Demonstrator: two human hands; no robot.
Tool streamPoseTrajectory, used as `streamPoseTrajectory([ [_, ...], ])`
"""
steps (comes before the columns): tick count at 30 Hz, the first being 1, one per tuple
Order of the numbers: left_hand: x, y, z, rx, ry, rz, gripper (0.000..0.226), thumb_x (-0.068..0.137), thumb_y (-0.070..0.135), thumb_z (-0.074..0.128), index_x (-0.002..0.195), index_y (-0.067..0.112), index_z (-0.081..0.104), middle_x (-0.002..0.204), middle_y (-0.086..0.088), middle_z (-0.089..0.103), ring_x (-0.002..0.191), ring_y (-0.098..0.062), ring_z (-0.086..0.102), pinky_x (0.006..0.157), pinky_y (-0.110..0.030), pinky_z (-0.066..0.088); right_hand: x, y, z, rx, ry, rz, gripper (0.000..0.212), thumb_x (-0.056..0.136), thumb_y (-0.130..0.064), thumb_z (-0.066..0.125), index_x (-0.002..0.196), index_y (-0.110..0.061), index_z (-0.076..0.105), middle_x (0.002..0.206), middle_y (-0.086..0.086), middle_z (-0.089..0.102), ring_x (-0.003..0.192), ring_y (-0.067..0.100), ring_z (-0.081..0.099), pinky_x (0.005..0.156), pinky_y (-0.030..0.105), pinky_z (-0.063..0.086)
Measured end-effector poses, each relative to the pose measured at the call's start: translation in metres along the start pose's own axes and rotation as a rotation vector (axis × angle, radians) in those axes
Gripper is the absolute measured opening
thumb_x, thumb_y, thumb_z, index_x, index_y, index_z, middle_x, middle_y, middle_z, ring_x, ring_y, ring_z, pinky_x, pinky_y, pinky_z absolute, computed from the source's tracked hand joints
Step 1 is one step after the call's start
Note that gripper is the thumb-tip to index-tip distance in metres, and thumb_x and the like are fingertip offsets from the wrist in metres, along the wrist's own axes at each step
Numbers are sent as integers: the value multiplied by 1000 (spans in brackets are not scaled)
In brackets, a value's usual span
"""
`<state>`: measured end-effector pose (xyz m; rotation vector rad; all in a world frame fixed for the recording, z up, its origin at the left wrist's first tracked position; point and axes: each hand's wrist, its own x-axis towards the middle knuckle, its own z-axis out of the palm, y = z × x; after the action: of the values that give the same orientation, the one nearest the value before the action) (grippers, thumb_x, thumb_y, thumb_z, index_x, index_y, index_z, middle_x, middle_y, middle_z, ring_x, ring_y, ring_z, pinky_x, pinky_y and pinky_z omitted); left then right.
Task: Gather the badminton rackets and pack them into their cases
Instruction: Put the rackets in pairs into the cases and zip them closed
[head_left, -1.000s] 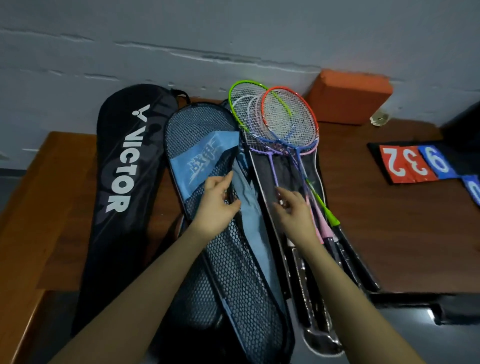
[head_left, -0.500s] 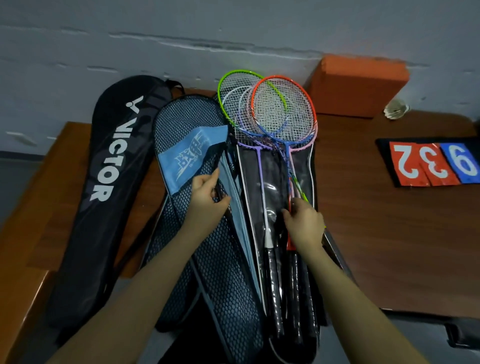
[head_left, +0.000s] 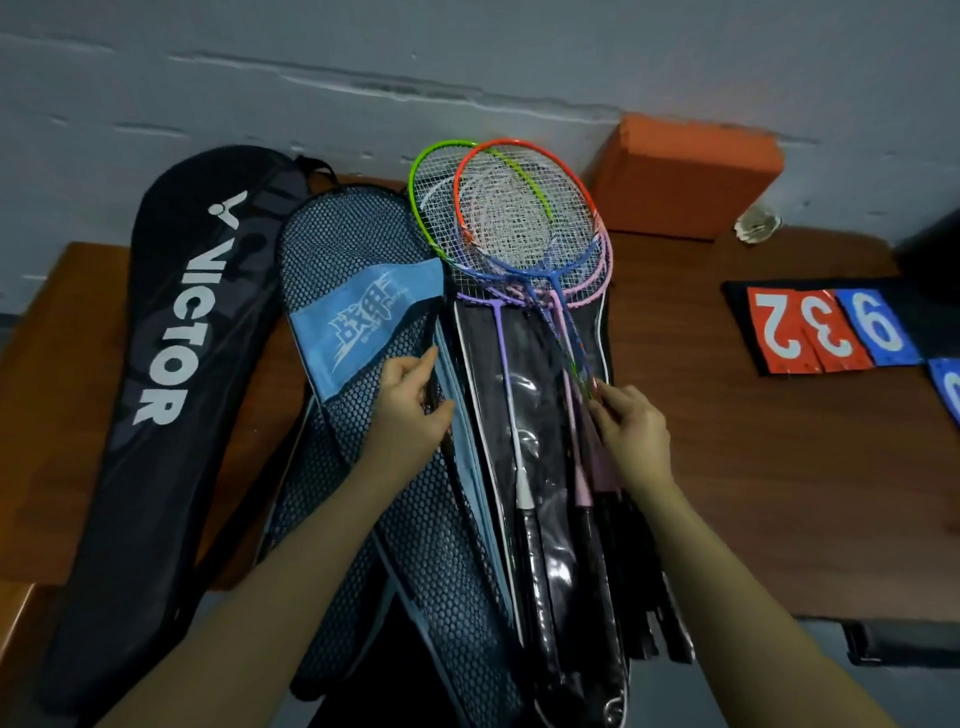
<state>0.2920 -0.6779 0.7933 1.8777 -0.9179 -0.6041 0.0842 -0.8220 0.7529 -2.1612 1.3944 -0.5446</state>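
Observation:
Several badminton rackets (head_left: 519, 228) with green, orange, blue, purple and pink frames lie stacked on an open black case (head_left: 535, 374) with a clear inner panel. Their heads stick out past the case's far end. My right hand (head_left: 628, 431) pinches the thin shafts of the right-hand rackets. My left hand (head_left: 410, 410) grips the zipper edge of the mesh case (head_left: 363, 467) with a light blue label, just left of the open case. A black VICTOR case (head_left: 176, 364) lies farthest left, closed.
Everything lies on a brown wooden table (head_left: 727, 467) against a grey wall. An orange block (head_left: 685, 176) and a shuttlecock (head_left: 758, 224) sit at the back. A scoreboard with red and blue number cards (head_left: 826, 327) lies at the right.
My right hand has slid up from the racket grips to the shafts, and the rackets now lie straighter on the open case. My left hand stays on the mesh case's edge.

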Motion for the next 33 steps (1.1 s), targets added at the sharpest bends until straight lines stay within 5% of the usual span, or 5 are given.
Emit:
streamPoseTrajectory([
  [13,8,-3,4,54,16,-57,63,84,5,61,141,12,34,104,-2,37,65,-3,39,61,2,36,31,-11,4,-2,-176,80,50,85,-21,63,132,-28,49,114,11,65,102,33,59,78,41,50],
  [18,9,-5,-5,110,38,-32,60,85,8,61,140,13,37,104,-1,39,69,-3,41,64,2,34,31,-16,-4,71,-169,74,45,84,-18,65,127,-25,56,99,8,69,90,28,63,74,42,52],
  [22,10,-3,-3,112,69,23,59,82,2,63,137,7,41,101,-3,40,68,-3,40,66,2,34,19,-22,-9,367,-175,135,47,81,-6,67,127,-13,56,93,8,66,80,11,57,79,27,47],
  [28,3,9,-2,24,68,51,57,83,2,62,136,5,40,101,-5,40,67,-5,40,65,-1,36,2,-40,-13,741,-289,393,53,76,18,60,125,1,52,66,9,45,43,4,50,43,18,47],
  [33,-6,10,-9,33,81,11,58,85,5,61,138,11,39,100,-3,40,66,-6,39,63,-1,36,-6,-52,-11,897,-442,502,56,82,13,57,134,-4,43,69,16,51,42,17,54,43,24,49],
])
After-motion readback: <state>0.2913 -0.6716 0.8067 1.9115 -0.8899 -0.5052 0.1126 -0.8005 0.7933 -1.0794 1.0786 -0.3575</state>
